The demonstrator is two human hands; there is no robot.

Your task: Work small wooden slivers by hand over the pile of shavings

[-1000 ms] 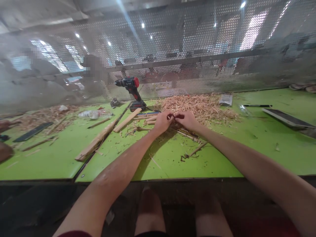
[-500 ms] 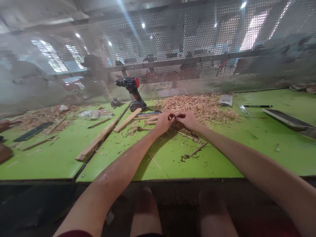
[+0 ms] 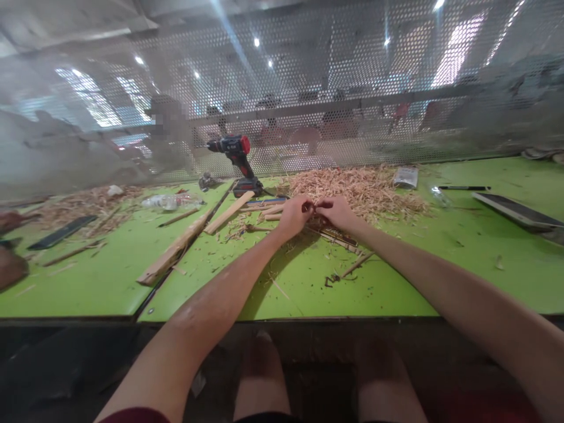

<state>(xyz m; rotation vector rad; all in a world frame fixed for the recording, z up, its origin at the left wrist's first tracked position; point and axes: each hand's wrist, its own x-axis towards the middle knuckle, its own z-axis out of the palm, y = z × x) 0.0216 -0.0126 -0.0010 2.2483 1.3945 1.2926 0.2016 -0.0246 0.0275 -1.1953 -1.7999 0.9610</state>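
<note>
My left hand (image 3: 296, 215) and my right hand (image 3: 337, 214) meet over the green table (image 3: 317, 296), fingertips pinched close together. Whatever small thing they hold between them is too small to make out. Behind the hands lies a heap of wood shavings (image 3: 352, 189). Thin wooden sticks (image 3: 274, 212) lie just left of my left hand. Below my right hand are more thin strips (image 3: 341, 239) and a short stick (image 3: 356, 264) with a dark twisted piece (image 3: 331, 280) near its end.
A cordless drill (image 3: 238, 164) stands upright behind a flat wood strip (image 3: 229, 212) and a long wooden piece (image 3: 176, 249). A plastic bottle (image 3: 165, 201) lies left. A tablet-like device (image 3: 520, 210) and black pen (image 3: 465, 188) lie right. Another person's hand (image 3: 12, 264) is at far left.
The view has shifted slightly. My hands stay together in nearly the same place, with my right fingers moved a little. The other person's hand at far left has moved slightly.
</note>
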